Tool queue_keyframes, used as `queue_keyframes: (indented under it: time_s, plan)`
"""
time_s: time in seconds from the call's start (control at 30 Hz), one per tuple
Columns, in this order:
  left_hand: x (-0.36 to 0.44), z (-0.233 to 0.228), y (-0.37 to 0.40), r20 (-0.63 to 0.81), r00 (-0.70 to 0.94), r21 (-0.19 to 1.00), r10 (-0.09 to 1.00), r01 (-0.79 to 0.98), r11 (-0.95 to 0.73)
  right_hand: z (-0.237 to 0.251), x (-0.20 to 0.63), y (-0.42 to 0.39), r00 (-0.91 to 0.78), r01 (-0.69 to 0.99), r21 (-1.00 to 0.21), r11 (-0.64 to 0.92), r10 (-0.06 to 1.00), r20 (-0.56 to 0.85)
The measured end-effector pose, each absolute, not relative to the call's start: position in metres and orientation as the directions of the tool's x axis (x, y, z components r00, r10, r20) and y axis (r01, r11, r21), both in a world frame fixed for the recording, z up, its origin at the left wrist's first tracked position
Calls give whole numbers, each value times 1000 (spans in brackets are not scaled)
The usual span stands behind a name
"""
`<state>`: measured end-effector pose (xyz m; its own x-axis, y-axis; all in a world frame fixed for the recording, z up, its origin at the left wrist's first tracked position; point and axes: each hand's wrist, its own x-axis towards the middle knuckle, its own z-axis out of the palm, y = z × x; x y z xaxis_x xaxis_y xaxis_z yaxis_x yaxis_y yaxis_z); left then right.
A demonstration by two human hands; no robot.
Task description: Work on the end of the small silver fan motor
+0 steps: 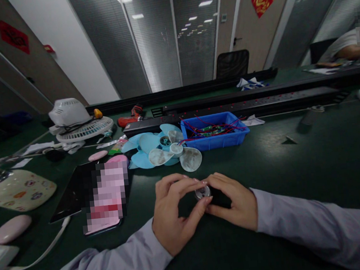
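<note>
A small round silver metal part (203, 191), with a dark spot on its face, sits between my two hands just above or on the green table; I cannot tell which. My left hand (179, 209) pinches it with thumb and fingers from the left. My right hand (232, 200) closes on it from the right, with fingertips meeting those of the left. Fingers hide much of its edge. Beyond the hands lie light-blue fan blades (149, 144) and a greyish, stained fan blade set (191, 158). Behind these stands a blue bin (222, 141) with red wires and green boards.
To the left are a phone (108, 197), a dark tablet (73, 190), a pale pink mouse-like object (11, 229) and a white cable (51, 251). A white fan (84, 129), an orange drill (130, 117) and a long black rail (275, 102) stand farther back. Another person (349, 46) sits far right.
</note>
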<state>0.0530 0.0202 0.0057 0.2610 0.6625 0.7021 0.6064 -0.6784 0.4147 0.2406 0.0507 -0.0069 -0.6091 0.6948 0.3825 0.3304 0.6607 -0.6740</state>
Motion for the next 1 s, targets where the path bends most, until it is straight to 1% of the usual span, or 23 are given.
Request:
queue_keyframes:
  time_s: [0.23, 0.4, 0.57, 0.67, 0.77, 0.83, 0.93, 1.0]
  plan:
    - [53, 3, 20, 675, 261, 477, 690, 559, -679, -6, 241, 51, -616, 346, -666, 660, 696, 369]
    - [54, 3, 21, 681, 190, 568, 707, 473, -674, -8, 242, 52, -630, 334, -663, 670, 682, 372]
    - [57, 9, 22, 570, 101, 692, 816, 476, -542, -7, 241, 50, -612, 324, -690, 648, 699, 370]
    - [59, 13, 21, 524, 78, 730, 848, 471, -495, -6, 241, 50, -604, 320, -705, 633, 709, 363]
    - [62, 15, 21, 528, 80, 740, 846, 445, -504, -6, 241, 50, -606, 325, -703, 633, 710, 359]
    - [64, 17, 22, 551, 66, 751, 832, 395, -529, -6, 241, 49, -600, 345, -694, 632, 717, 355]
    - [61, 21, 23, 592, -29, 773, 805, 302, -558, -5, 241, 49, -595, 355, -698, 622, 726, 344]
    - [52, 21, 20, 604, -105, 779, 790, 290, -557, -4, 241, 49, -600, 347, -710, 612, 727, 333]
